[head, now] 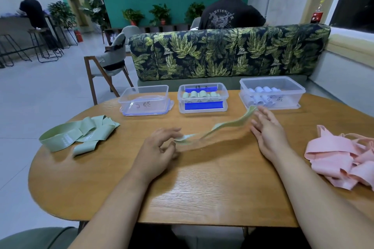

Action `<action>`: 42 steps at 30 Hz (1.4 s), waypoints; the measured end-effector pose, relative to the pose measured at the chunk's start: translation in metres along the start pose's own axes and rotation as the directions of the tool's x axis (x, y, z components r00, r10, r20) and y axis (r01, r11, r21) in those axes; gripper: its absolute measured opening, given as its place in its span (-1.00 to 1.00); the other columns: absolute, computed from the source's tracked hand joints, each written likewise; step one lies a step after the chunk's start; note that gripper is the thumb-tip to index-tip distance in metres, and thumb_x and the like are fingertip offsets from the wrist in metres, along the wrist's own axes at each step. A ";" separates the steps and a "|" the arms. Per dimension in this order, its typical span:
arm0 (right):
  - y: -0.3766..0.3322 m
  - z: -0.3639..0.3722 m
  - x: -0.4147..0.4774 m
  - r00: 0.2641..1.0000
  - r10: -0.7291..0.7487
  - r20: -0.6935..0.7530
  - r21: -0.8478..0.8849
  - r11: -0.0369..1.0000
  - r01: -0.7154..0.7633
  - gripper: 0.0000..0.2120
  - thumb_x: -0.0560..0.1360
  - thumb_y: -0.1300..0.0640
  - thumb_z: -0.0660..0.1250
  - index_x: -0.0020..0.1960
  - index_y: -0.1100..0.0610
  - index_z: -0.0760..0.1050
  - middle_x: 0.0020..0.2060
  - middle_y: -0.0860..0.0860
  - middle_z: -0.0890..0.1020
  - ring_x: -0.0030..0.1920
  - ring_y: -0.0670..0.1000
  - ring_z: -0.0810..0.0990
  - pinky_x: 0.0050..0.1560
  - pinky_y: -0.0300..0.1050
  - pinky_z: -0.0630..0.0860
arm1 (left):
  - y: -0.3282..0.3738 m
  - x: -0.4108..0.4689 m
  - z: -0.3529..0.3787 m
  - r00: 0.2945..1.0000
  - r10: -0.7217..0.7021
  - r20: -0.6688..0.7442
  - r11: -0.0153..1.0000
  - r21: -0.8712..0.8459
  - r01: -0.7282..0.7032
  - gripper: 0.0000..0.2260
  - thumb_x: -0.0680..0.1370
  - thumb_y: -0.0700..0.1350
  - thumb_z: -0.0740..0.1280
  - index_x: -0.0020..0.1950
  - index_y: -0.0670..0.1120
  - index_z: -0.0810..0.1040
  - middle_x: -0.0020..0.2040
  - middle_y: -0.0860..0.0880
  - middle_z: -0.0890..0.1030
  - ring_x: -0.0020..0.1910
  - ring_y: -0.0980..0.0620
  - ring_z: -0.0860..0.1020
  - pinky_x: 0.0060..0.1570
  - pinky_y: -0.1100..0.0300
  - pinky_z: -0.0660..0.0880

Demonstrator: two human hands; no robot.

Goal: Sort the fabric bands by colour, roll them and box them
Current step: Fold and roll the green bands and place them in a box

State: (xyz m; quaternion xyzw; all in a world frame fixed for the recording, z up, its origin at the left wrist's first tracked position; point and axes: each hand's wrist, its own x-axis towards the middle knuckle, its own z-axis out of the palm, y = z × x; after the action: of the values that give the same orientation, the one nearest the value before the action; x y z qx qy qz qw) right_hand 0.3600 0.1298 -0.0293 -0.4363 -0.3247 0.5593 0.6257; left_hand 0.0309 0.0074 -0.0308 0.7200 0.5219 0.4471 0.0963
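Observation:
A green fabric band (pixel 220 125) stretches, blurred, above the middle of the wooden table (pixel 202 188). My left hand (pixel 159 147) pinches its near end between thumb and fingers. My right hand (pixel 267 127) is beside the band's far end with fingers straight, holding nothing. A pile of green bands (pixel 79 133) lies at the left, a pile of pink bands (pixel 342 159) at the right. Three clear boxes stand along the far edge: the left box (pixel 145 100) has no rolls, the middle box (pixel 202 97) holds green rolls, the right box (pixel 272 92) holds pale blue rolls.
A leaf-print sofa back (pixel 228 50) rises behind the table, with a person (pixel 230 8) seated beyond it. A wooden chair (pixel 109 66) stands at the far left. Another person (pixel 32 10) stands at a counter with stools in the background.

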 end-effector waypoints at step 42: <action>0.011 0.021 0.002 0.955 -0.094 0.282 -0.801 0.524 0.288 -0.67 0.63 0.10 0.27 0.37 -0.09 0.55 0.16 -0.12 0.70 0.22 -0.01 0.64 0.29 0.05 0.55 | 0.022 -0.003 0.043 0.873 0.144 0.466 0.969 0.111 -0.220 -0.71 0.64 0.02 0.35 0.36 0.09 0.58 0.36 0.23 0.58 0.38 0.22 0.48 0.44 0.06 0.40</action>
State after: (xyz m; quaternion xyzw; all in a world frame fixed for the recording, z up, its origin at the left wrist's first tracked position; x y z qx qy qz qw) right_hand 0.3370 0.1357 -0.0307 -0.5826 -0.6592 0.3065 0.3636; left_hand 0.0773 0.0097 -0.0441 0.8559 0.4488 0.2298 0.1150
